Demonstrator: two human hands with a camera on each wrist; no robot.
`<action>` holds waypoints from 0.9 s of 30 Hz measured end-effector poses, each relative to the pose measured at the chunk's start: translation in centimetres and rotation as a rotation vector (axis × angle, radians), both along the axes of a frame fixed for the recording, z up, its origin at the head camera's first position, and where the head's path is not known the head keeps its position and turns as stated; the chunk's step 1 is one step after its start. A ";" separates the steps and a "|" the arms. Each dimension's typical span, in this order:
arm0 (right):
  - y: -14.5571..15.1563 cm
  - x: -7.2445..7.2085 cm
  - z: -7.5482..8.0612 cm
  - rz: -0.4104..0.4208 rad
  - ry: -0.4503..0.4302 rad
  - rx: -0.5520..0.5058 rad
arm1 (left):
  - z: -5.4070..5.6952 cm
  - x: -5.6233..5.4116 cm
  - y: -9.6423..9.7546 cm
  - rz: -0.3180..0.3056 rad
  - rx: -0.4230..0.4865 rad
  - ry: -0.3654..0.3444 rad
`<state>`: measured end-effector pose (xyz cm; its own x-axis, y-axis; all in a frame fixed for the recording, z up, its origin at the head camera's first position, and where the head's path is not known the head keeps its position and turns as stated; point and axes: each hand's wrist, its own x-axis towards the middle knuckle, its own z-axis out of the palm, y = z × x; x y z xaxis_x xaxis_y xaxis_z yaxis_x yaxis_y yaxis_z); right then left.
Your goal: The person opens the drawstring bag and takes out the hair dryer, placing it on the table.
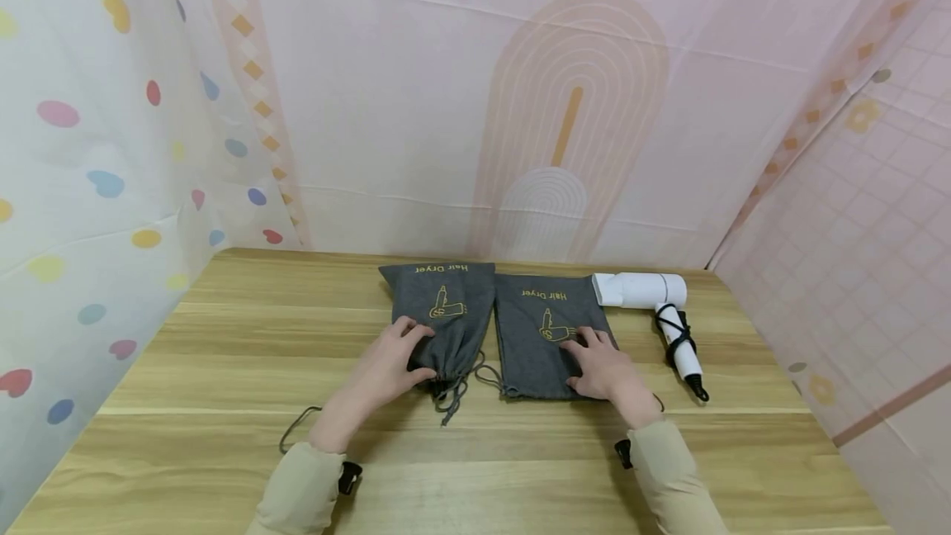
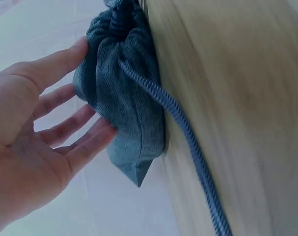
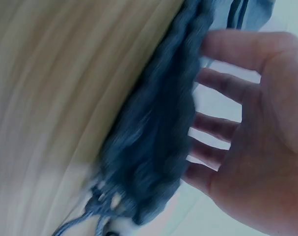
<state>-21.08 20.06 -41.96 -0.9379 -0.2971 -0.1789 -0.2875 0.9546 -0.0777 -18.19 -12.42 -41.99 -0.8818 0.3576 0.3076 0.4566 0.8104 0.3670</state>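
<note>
Two dark grey drawstring bags with yellow "Hair Dryer" lettering lie side by side on the table. My left hand [image 1: 382, 362] touches the left bag [image 1: 456, 333] with spread, lightly bent fingers. That bag bulges, and its mouth is gathered toward me; what is inside is hidden. On the right bag [image 1: 523, 345], which looks flatter, rest the fingertips of my right hand [image 1: 603, 366]. The right wrist view shows the loose, blurred mouth of this bag [image 3: 149, 128], with my fingers along its upper side. Neither hand visibly grips cloth.
A white hair dryer [image 1: 642, 291] lies beyond the right bag, its black cord [image 1: 678, 337] wound round the handle. One grey drawstring [image 1: 293, 428] trails left of my left forearm. The wooden table [image 1: 475, 477] ends at a patterned curtain [image 1: 386, 106] behind.
</note>
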 end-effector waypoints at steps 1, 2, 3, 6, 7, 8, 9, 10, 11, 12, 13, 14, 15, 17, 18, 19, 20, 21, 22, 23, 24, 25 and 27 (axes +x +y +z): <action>-0.5 0.2 0.0 0.015 0.040 -0.003 | 0.0 0.1 -0.1 0.003 -0.003 0.008; -1.0 0.4 0.0 0.035 0.089 -0.011 | 0.1 0.1 -0.2 0.005 -0.009 0.018; -1.5 0.6 -0.1 0.063 0.145 -0.023 | 0.1 0.1 -0.3 0.008 -0.021 0.026; -3.3 1.0 -0.2 0.168 0.319 -0.084 | 0.1 0.2 -0.3 0.011 -0.065 0.039; -4.0 1.2 -0.3 0.204 0.370 -0.102 | 0.1 0.2 -0.3 0.010 -0.077 0.039; -4.7 1.2 -0.3 0.240 0.413 -0.120 | 0.1 0.2 -0.3 0.011 -0.090 0.036; -5.4 1.3 -0.3 0.275 0.449 -0.142 | 0.1 0.2 -0.3 0.013 -0.099 0.031; -6.1 1.4 -0.3 0.304 0.476 -0.157 | 0.1 0.2 -0.2 0.014 -0.104 0.026; -6.8 1.5 -0.3 0.331 0.496 -0.170 | 0.1 0.2 -0.2 0.015 -0.110 0.020; -7.5 1.5 -0.3 0.353 0.510 -0.182 | 0.2 0.2 -0.1 0.018 -0.116 0.010; -8.1 1.6 -0.3 0.373 0.525 -0.188 | 0.2 0.2 -0.1 0.020 -0.124 -0.001; -8.8 1.7 -0.3 0.390 0.536 -0.195 | 0.3 0.2 0.0 0.024 -0.131 -0.014; -9.3 1.8 -0.3 0.403 0.543 -0.197 | 0.3 0.3 0.1 0.027 -0.140 -0.027; -10.3 1.9 -0.4 0.427 0.547 -0.185 | 0.3 0.3 0.4 0.036 -0.162 -0.050; -10.8 1.9 -0.5 0.437 0.548 -0.174 | 0.3 0.4 0.5 0.040 -0.174 -0.057; -11.1 1.9 -0.5 0.446 0.546 -0.161 | 0.3 0.4 0.6 0.046 -0.185 -0.059; -11.5 1.9 -0.7 0.455 0.543 -0.150 | 0.3 0.5 0.7 0.052 -0.196 -0.058; -11.8 1.9 -0.8 0.460 0.540 -0.138 | 0.2 0.5 0.8 0.056 -0.207 -0.053; -12.0 1.9 -0.9 0.463 0.539 -0.127 | 0.2 0.6 0.9 0.061 -0.217 -0.046; -12.3 1.8 -1.0 0.466 0.540 -0.114 | 0.1 0.6 1.0 0.065 -0.224 -0.038; -12.5 1.8 -1.0 0.465 0.539 -0.101 | 0.0 0.6 1.0 0.068 -0.230 -0.029; -12.6 1.8 -1.0 0.464 0.536 -0.088 | 0.0 0.6 1.1 0.071 -0.233 -0.022; -13.0 1.7 -1.1 0.458 0.522 -0.057 | -0.1 0.6 1.1 0.071 -0.234 -0.005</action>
